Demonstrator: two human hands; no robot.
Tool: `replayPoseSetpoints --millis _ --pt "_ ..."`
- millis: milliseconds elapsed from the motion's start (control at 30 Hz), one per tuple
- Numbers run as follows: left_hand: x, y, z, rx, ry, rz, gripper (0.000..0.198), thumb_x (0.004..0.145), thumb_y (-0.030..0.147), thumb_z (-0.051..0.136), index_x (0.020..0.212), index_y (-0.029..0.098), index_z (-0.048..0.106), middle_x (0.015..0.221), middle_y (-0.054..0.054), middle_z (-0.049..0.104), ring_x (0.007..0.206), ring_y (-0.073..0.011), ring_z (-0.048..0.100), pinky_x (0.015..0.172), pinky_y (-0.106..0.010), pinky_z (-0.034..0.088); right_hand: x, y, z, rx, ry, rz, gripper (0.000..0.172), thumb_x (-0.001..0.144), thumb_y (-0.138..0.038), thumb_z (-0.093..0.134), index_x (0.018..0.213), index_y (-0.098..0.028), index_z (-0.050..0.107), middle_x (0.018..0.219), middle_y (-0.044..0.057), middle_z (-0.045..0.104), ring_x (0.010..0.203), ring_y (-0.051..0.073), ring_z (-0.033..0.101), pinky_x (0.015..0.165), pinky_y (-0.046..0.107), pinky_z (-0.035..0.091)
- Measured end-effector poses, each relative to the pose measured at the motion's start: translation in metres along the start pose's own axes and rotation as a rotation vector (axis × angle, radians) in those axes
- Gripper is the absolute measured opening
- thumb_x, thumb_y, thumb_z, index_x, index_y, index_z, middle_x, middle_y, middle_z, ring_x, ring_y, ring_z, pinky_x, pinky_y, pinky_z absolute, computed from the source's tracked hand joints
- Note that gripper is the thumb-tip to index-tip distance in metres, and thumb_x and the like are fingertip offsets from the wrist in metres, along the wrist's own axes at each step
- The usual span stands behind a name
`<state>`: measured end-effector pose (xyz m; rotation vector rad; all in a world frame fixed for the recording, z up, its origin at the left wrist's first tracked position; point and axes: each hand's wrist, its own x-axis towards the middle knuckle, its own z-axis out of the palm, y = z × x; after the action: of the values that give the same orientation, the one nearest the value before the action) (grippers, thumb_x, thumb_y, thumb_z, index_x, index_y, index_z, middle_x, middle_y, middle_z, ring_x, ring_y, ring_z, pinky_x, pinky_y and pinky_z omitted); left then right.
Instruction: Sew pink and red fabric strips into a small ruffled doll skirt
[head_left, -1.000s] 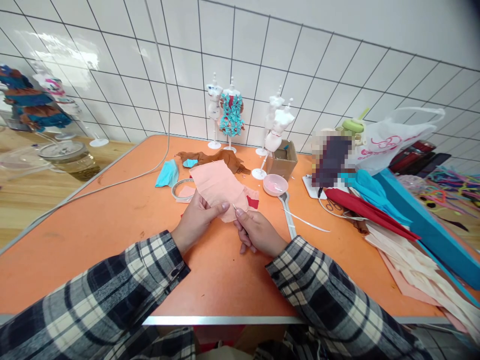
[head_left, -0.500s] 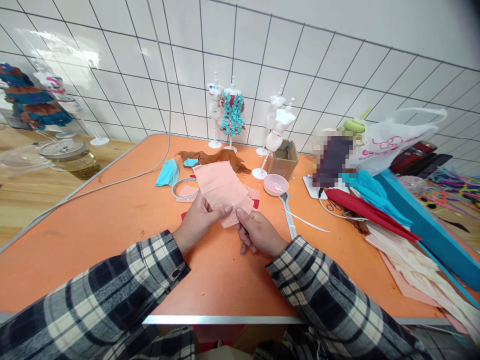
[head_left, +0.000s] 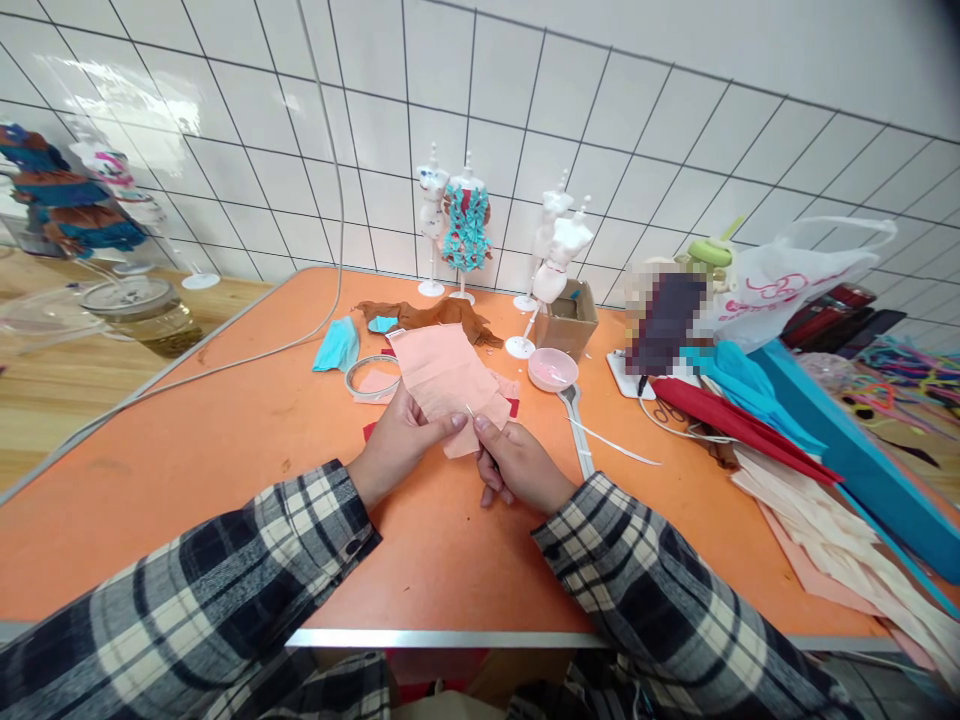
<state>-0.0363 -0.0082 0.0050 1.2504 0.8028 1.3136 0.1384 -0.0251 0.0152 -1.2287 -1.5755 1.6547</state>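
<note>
1. A small pink bowl (head_left: 553,370) sits on an orange table (head_left: 450,570), whose near edge has a pale metal trim.
2. Left of the bowl, toward the person, is the pink cloth (head_left: 450,368) — the left hand (head_left: 397,440) pinches its near part between thumb and fingers.
3. The right hand (head_left: 523,465), nearer the person than the bowl, has thumb and finger closed on a thin pale stick (head_left: 470,410), which shows against the pink cloth.
4. Farther left of the bowl lie a roll of tape (head_left: 375,397), a crumpled brown cloth (head_left: 457,316) and a light blue cloth (head_left: 337,345).
5. Just behind the bowl stands a cardboard box (head_left: 570,332); small mannequins (head_left: 467,225) stand behind and to the left.
6. Well right of the bowl are a red cloth (head_left: 742,428), a plastic bag (head_left: 772,280) and a blue tray (head_left: 870,470).
7. Behind the bowl rises a white tiled wall (head_left: 367,120) — dark lines between the tiles.
8. Far left of the bowl, a jar (head_left: 150,312) stands on a wooden surface (head_left: 45,400).
</note>
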Motion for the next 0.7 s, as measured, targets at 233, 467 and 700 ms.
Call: replayPoseSetpoints --millis 233,467,700 --pt "0.0001 -0.0023 0.0001 0.05 -0.016 0.026 0.062 0.074 0.039 0.09 0.121 0.02 0.055 0.137 -0.015 0.069 0.129 -0.0349 0.064 0.107 -0.048 0.052 -0.0002 0.0001 -0.0003 -0.044 0.002 -0.008 0.071 0.092 -0.082 0.036 0.056 -0.022 0.044 0.037 -0.004 0.04 0.033 0.012 0.054 0.035 0.018 0.04" --pt "-0.001 -0.0015 0.0009 0.036 -0.032 0.016 0.055 0.076 0.034 0.089 0.117 0.02 0.055 0.124 -0.012 0.074 0.121 -0.0327 0.068 0.101 -0.044 0.056 0.0004 0.0008 -0.0002 -0.018 -0.003 -0.05 0.068 0.087 -0.087 0.039 0.065 -0.023 0.045 0.037 -0.007 0.04 0.031 0.011 0.052 0.034 0.019 0.043" --pt "-0.0002 -0.0012 -0.0041 -0.126 -0.013 -0.006 0.056 0.083 0.036 0.084 0.129 0.02 0.055 0.125 -0.011 0.074 0.115 -0.0308 0.071 0.093 -0.04 0.058 -0.0006 0.0017 -0.0012 -0.044 -0.006 -0.064 0.073 0.084 -0.091 0.038 0.056 -0.024 0.042 0.036 -0.006 0.038 0.031 0.01 0.049 0.036 0.02 0.046"
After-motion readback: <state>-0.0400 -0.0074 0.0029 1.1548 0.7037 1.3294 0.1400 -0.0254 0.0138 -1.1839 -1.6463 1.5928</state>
